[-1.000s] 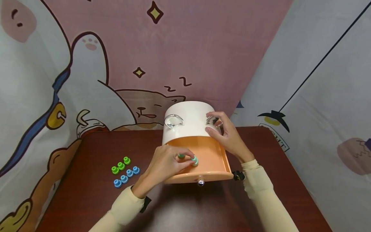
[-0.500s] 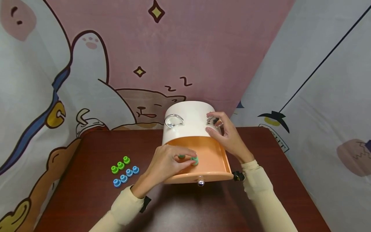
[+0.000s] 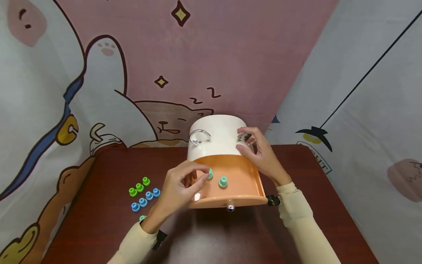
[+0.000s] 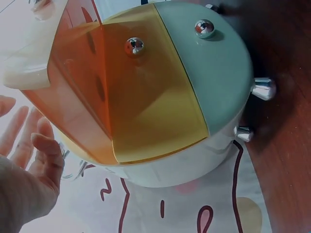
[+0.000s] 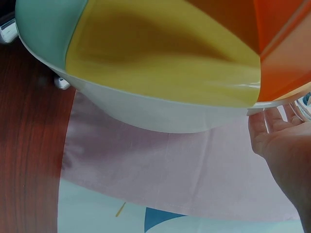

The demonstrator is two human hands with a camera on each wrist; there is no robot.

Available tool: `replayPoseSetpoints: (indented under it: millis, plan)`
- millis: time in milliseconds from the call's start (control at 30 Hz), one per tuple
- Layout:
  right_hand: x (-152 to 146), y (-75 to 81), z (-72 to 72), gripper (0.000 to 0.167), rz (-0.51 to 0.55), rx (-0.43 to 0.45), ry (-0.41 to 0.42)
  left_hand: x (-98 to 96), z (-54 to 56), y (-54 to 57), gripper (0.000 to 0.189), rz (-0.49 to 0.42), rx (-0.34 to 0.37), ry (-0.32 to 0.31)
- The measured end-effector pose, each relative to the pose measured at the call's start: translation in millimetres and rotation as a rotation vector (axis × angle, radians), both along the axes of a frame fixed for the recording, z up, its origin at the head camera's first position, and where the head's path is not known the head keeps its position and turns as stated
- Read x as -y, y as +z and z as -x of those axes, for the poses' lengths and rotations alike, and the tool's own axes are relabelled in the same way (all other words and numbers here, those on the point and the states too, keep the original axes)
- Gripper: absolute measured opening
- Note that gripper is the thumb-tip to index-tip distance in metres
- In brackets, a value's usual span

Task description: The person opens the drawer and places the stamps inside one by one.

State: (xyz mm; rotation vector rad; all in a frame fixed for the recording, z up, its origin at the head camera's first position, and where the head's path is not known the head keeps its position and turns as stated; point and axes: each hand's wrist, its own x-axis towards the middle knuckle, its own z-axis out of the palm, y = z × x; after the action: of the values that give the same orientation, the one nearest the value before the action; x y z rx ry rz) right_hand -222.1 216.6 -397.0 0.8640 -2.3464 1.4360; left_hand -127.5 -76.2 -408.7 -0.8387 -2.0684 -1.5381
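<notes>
Your left hand (image 3: 178, 187) gapes, empty, near a teal peg (image 3: 223, 182); your right hand (image 3: 263, 157) spreads against the case (image 3: 220, 135); backdrop (image 3: 321, 160) reads "HT".

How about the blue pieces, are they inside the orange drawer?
No, the blue pieces lie on the table, outside the orange drawer.

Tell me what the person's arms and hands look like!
The left sleeve and right sleeve are plain pale cream, a bit wrinkled. A small black piece pokes out by each wrist; too little shows to name it. The left hand and right hand wear no gloves.
</notes>
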Motion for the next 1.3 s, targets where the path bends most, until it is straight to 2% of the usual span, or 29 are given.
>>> replayPoseSetpoints:
  millis: [267, 500, 567, 800, 933, 1133, 1300]
  plan:
    - [-3.6, -5.5, 4.7, 0.054, 0.007, -0.016, 0.019, 14.4, -8.0, -7.3, 0.017, -0.034, 0.071, 0.083]
    - [-0.9, -6.2, 1.9, 0.056, 0.009, 0.003, 0.007, 33.9, -20.5, -20.1, 0.030, -0.065, 0.125, 0.154]
    - [1.1, -3.0, -1.2, 0.055, 0.011, 0.007, 0.004, 38.4, -23.5, -24.4, 0.032, -0.062, 0.139, 0.173]
    - [12.0, 27.0, -20.2, 0.048, 0.013, -0.004, 0.006, 50.7, -31.1, -37.3, 0.032, -0.072, 0.140, 0.190]
    - [13.1, 30.1, -18.7, 0.048, 0.020, -0.008, 0.010, 60.5, -35.0, -41.8, 0.032, -0.113, 0.126, 0.194]
    - [11.4, 26.9, -18.2, 0.050, 0.021, -0.003, -0.005, 78.0, -40.7, -48.1, 0.030, -0.121, 0.134, 0.240]
    - [12.5, 25.1, -18.0, 0.049, 0.022, -0.004, -0.010, 93.0, -48.0, -57.5, 0.021, -0.121, 0.199, 0.280]
